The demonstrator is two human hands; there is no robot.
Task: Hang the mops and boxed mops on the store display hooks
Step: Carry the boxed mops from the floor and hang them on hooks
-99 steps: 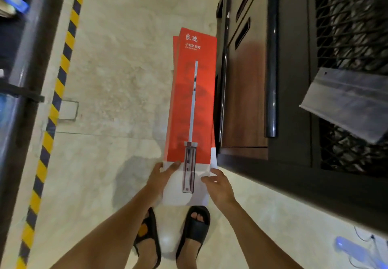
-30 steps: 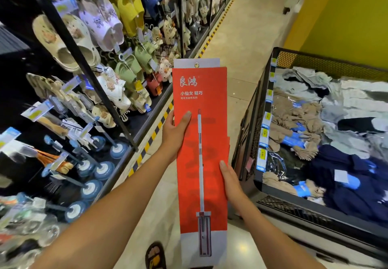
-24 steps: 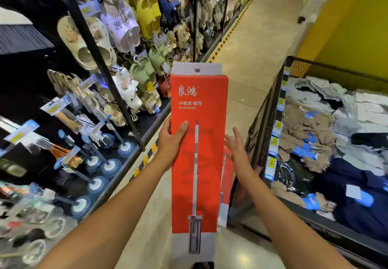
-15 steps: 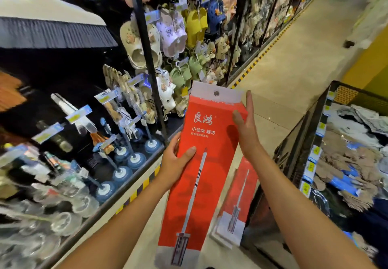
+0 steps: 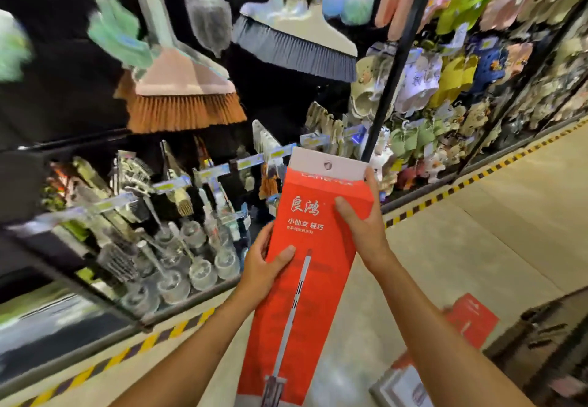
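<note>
I hold a tall red boxed mop upright in front of me, tilted slightly right at the top. Its white top flap has a metal-ringed hang hole. My left hand grips the box's left edge at mid-height, thumb across the front. My right hand grips the upper right edge, thumb on the front. A second red boxed mop lies on the floor at the lower right. Display hooks with price tags stick out from the dark rack just left of the box's top.
Brooms and dusters hang overhead on the left rack. Brushes and clear cups fill the lower shelf. A black upright post separates hanging slippers to the right. A yellow-black stripe edges the tiled aisle. A dark bin corner sits lower right.
I lifted one boxed mop from the floor and turned left toward the rack. My right hand moved from the lower part to the upper right edge. The other box stayed on the floor.
</note>
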